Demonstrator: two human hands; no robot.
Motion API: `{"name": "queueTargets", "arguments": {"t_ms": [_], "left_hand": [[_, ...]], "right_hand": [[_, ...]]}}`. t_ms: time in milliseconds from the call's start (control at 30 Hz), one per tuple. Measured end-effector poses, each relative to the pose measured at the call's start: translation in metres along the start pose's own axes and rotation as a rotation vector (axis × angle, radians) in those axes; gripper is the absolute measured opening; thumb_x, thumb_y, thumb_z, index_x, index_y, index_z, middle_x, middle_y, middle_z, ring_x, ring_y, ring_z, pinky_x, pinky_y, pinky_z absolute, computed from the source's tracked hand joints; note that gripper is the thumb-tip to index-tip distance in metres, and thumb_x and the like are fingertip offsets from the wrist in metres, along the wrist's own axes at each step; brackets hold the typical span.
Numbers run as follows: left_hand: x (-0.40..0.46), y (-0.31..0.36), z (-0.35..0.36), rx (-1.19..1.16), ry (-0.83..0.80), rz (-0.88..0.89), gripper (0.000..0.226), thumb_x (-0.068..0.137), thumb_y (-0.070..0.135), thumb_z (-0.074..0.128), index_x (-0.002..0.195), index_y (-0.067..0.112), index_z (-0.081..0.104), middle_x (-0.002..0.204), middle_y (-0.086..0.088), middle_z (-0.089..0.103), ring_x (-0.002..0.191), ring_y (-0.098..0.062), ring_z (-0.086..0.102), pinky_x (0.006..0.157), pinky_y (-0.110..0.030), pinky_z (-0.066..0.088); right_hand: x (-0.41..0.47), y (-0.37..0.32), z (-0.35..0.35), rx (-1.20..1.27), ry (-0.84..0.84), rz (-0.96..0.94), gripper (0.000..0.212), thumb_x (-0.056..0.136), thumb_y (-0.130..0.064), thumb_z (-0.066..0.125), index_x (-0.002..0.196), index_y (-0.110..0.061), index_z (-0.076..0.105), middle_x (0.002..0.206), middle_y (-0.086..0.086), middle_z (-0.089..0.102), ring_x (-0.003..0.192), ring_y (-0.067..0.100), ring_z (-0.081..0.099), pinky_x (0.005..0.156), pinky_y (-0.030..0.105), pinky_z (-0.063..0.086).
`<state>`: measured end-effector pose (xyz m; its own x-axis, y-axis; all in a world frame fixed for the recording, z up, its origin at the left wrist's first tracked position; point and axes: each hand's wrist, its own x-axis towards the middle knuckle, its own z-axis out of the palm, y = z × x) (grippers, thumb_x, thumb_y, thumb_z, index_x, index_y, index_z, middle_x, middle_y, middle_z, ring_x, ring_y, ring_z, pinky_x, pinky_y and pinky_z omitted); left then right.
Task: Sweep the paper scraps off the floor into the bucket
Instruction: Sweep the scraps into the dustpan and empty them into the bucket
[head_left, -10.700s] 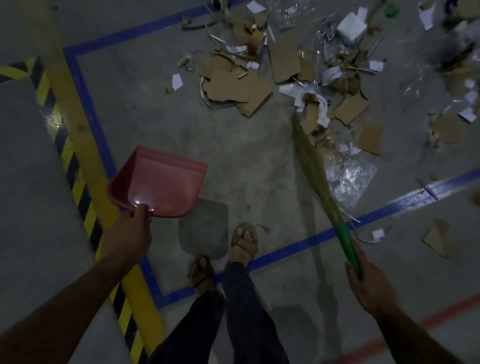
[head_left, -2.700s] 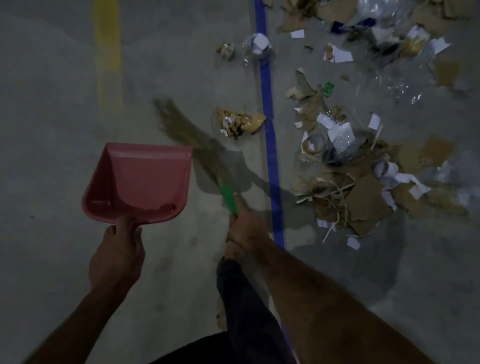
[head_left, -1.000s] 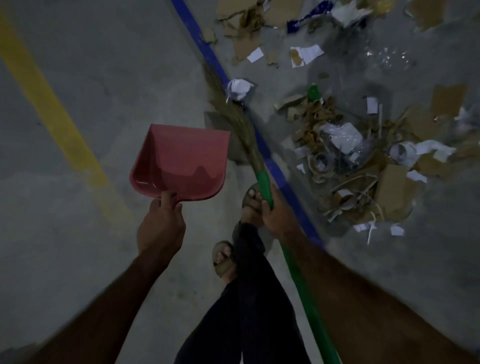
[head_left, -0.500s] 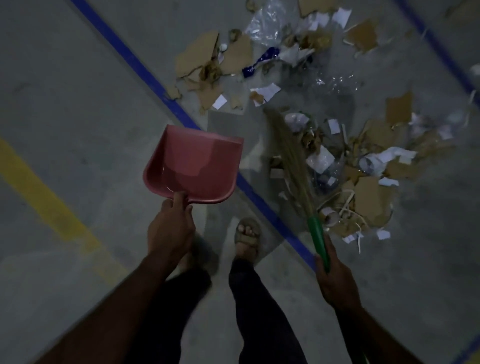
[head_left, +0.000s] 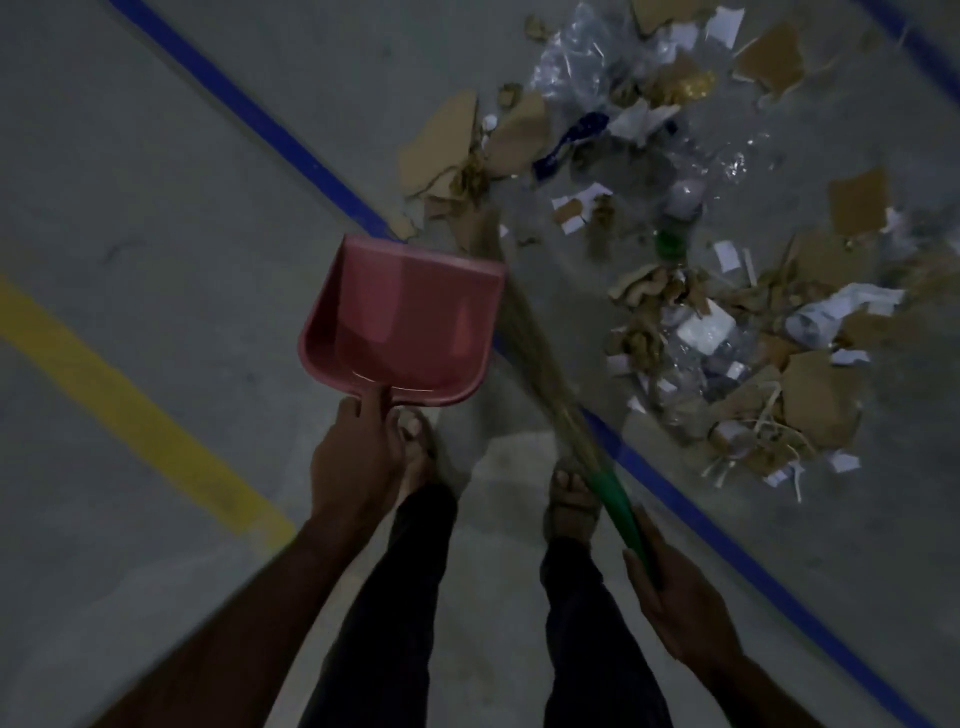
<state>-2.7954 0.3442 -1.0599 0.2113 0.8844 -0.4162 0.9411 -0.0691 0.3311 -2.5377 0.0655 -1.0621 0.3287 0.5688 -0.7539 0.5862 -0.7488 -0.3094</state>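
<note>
My left hand (head_left: 358, 462) grips the red dustpan (head_left: 402, 325) by its handle, pan held above the floor with its open mouth facing away from me. My right hand (head_left: 675, 603) is wrapped round the broom (head_left: 535, 343) at its green grip; bristles angle up past the dustpan's right edge to the paper scraps (head_left: 727, 322) beyond the blue line (head_left: 691, 514). No bucket in view.
</note>
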Motion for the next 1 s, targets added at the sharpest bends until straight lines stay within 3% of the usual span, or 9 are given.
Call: {"name": "queueTargets", "arguments": {"t_ms": [133,233,300,433,500,600,700,867,1000], "left_hand": [[0.03,-0.056,-0.045,0.046,0.047,-0.058,0.024,0.101,0.031,0.046,0.124,0.023,0.046,0.102,-0.011,0.055,0.079,-0.039,0.059,0.061,-0.043,0.048],[0.045,-0.085,-0.064,0.071,0.05,-0.081,0.023,0.102,0.031,0.046,0.123,0.023,0.045,0.101,-0.011,0.055,0.075,-0.038,0.059,0.059,-0.039,0.044],[0.054,-0.096,-0.069,0.086,0.063,-0.07,0.023,0.102,0.03,0.046,0.123,0.022,0.046,0.102,-0.011,0.055,0.074,-0.037,0.059,0.058,-0.037,0.041],[0.078,-0.11,-0.072,0.076,0.062,-0.08,0.023,0.102,0.029,0.047,0.124,0.022,0.046,0.102,-0.011,0.055,0.076,-0.037,0.058,0.06,-0.035,0.038],[0.087,-0.109,-0.07,0.059,0.051,-0.087,0.023,0.102,0.029,0.047,0.123,0.023,0.044,0.103,-0.012,0.055,0.077,-0.037,0.057,0.061,-0.036,0.04],[0.101,-0.103,-0.066,0.043,0.03,-0.08,0.022,0.102,0.031,0.045,0.124,0.024,0.043,0.103,-0.012,0.055,0.079,-0.037,0.057,0.063,-0.039,0.045],[0.11,-0.091,-0.064,0.042,0.008,-0.078,0.021,0.102,0.03,0.044,0.122,0.024,0.042,0.101,-0.011,0.054,0.079,-0.036,0.057,0.064,-0.043,0.048],[0.127,-0.067,-0.069,0.024,-0.033,-0.068,0.022,0.102,0.032,0.044,0.123,0.024,0.044,0.105,-0.011,0.056,0.08,-0.035,0.059,0.065,-0.044,0.05],[0.151,-0.03,-0.073,0.024,-0.04,0.006,0.02,0.101,0.031,0.044,0.121,0.025,0.044,0.102,-0.009,0.057,0.077,-0.032,0.058,0.062,-0.042,0.049]], "right_hand": [[0.06,-0.08,0.025,-0.125,-0.076,-0.162,0.059,0.1,-0.059,0.027,0.15,-0.058,-0.005,0.127,0.006,0.059,0.099,0.021,0.063,0.077,0.034,0.054],[0.108,-0.154,0.032,-0.3,-0.073,-0.247,0.062,0.099,-0.054,0.024,0.148,-0.058,-0.013,0.099,0.007,0.058,0.071,0.022,0.054,0.065,0.037,0.051],[0.139,-0.199,0.034,-0.335,-0.068,-0.238,0.061,0.103,-0.047,0.032,0.151,-0.055,-0.005,0.099,0.008,0.055,0.068,0.022,0.048,0.064,0.034,0.046],[0.208,-0.264,0.049,-0.239,-0.108,-0.122,0.064,0.102,-0.036,0.035,0.155,-0.045,-0.001,0.114,0.015,0.061,0.094,0.032,0.061,0.086,0.046,0.052],[0.231,-0.277,0.048,-0.169,-0.067,-0.041,0.066,0.1,-0.034,0.038,0.157,-0.039,0.006,0.127,0.017,0.06,0.112,0.035,0.059,0.098,0.048,0.047],[0.239,-0.274,0.041,0.049,-0.02,0.072,0.064,0.101,-0.033,0.043,0.158,-0.032,0.014,0.145,0.014,0.049,0.127,0.036,0.05,0.105,0.046,0.04],[0.23,-0.244,0.026,0.23,-0.032,0.193,0.062,0.104,-0.038,0.04,0.159,-0.031,0.012,0.147,0.014,0.046,0.129,0.037,0.049,0.104,0.048,0.041],[0.206,-0.183,0.002,0.327,0.049,0.394,0.059,0.101,-0.039,0.042,0.154,-0.04,0.017,0.121,0.013,0.061,0.102,0.035,0.062,0.091,0.053,0.053],[0.184,-0.147,-0.047,0.277,0.125,0.385,0.062,0.104,-0.035,0.043,0.158,-0.035,0.012,0.116,0.023,0.064,0.09,0.033,0.062,0.082,0.037,0.048]]}}
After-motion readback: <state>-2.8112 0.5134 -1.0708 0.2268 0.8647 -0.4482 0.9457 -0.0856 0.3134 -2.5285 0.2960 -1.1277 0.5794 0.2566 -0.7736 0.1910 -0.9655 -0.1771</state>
